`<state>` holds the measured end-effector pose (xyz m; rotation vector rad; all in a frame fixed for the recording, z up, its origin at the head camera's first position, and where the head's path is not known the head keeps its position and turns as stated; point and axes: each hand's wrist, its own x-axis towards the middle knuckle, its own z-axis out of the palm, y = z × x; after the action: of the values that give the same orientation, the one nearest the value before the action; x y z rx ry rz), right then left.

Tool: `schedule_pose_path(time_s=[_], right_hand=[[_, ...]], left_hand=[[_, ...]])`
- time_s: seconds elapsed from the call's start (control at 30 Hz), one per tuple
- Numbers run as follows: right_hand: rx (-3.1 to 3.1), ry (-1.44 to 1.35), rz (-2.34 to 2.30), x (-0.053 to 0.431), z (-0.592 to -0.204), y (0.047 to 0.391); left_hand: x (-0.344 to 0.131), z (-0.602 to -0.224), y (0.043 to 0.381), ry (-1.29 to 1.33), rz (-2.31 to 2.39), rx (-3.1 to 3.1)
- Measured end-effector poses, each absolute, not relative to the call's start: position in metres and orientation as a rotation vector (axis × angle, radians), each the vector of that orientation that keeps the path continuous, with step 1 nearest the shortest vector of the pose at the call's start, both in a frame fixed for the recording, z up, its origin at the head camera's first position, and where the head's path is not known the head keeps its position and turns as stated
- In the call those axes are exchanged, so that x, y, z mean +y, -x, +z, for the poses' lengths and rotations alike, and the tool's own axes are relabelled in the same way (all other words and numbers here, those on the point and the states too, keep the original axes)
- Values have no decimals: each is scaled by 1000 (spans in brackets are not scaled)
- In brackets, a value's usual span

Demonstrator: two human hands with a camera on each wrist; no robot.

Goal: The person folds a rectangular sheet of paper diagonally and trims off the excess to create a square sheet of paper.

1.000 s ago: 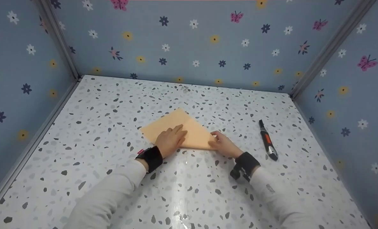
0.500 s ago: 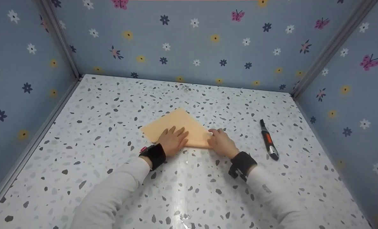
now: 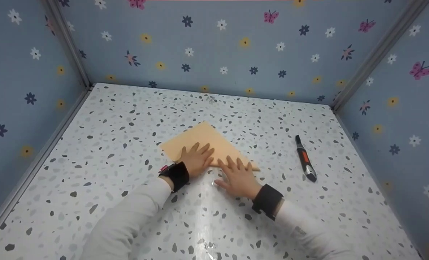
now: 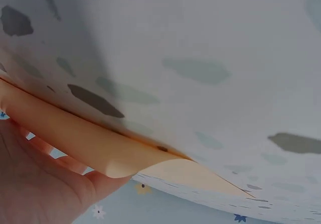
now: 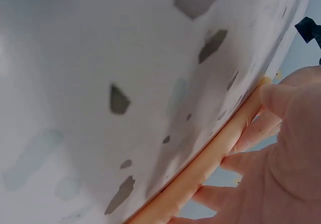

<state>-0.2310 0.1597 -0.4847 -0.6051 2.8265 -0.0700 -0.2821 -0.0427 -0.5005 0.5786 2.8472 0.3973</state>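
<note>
1. Head view: a pale orange folded sheet of paper [image 3: 196, 139] lies on the white speckled table [image 3: 128, 119], in front of the person and mainly beyond the hands. Its longer axis seems to run from the blunt left end to a pointed corner at the right.
2. The bare left hand [image 3: 197, 159] rests on the paper's near side with its fingers spread; it grips nothing.
3. The bare right hand [image 3: 240, 179] has its fingers extended and spread, fingertips at the near edge, thumb out to the left over the table. It is the hand nearer the pointed corner.
4. Key relation, as I judge it: the right fingers cross the rounded near fold [image 5: 213, 151]. Right wrist view shows that fold thick and tube-like, not creased sharp; left wrist view shows the paper bowed up off the table.
5. A black, orange and silver utility knife [image 3: 306, 159] lies right of the right hand, well apart, its length pointing away from the person.
6. A small red tag [image 3: 163, 168] on the left black wristband [image 3: 177, 177] and a grey sleeve mark [image 3: 300, 230] show no readable writing; nor does the knife.
</note>
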Motion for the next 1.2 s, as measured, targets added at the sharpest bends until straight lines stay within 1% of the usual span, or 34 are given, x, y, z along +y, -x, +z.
schedule_pose_path(time_s=[1.2], right_hand=[[2751, 543, -141, 157, -490, 235]], left_hand=[[-40, -502, 289, -562, 295, 2874]])
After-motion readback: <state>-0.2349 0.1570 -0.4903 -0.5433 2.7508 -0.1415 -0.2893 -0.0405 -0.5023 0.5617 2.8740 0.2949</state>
